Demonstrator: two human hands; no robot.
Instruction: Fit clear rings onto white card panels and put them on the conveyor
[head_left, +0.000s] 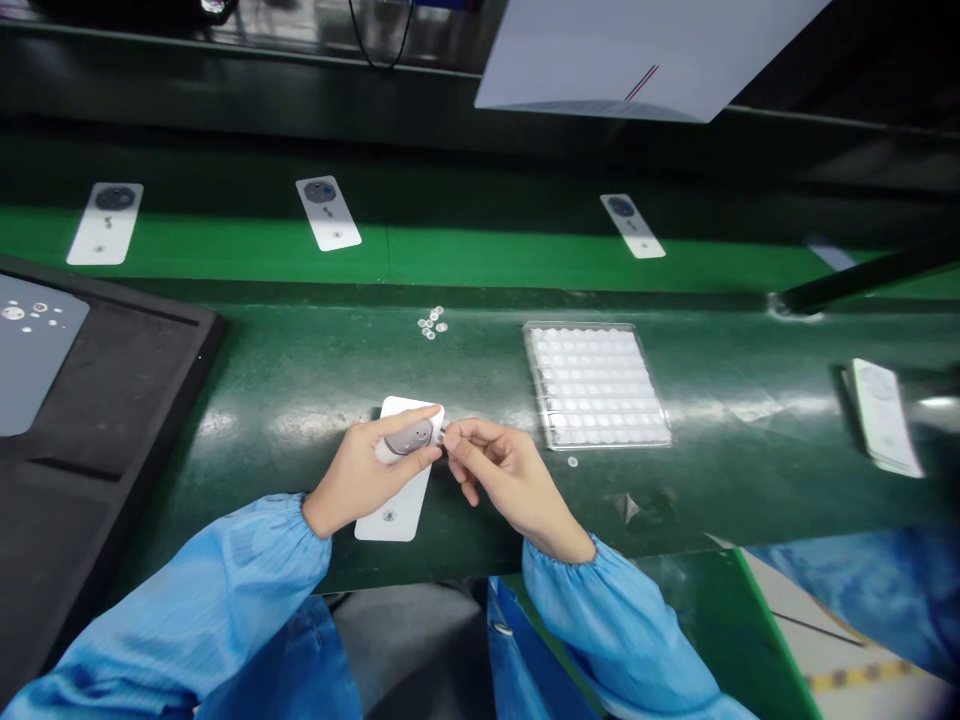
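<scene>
A white phone back cover point(394, 500) with a grey round camera ring lies on the dark green bench in front of me. My left hand point(360, 470) rests on it, thumb and fingers closed around the camera ring end. My right hand point(499, 470) is beside it, fingers pinched at the ring's right edge on something too small to make out. A clear tray point(596, 385) of several small round lenses sits just right of my hands. One loose lens point(573, 462) lies below the tray.
Several loose lenses point(431, 322) lie further back. Three white covers point(105, 222) point(328, 212) point(632, 225) ride the green belt behind. A black foam tray point(112, 390) holding a grey sheet point(30, 350) is at left. Another cover point(885, 415) lies at far right.
</scene>
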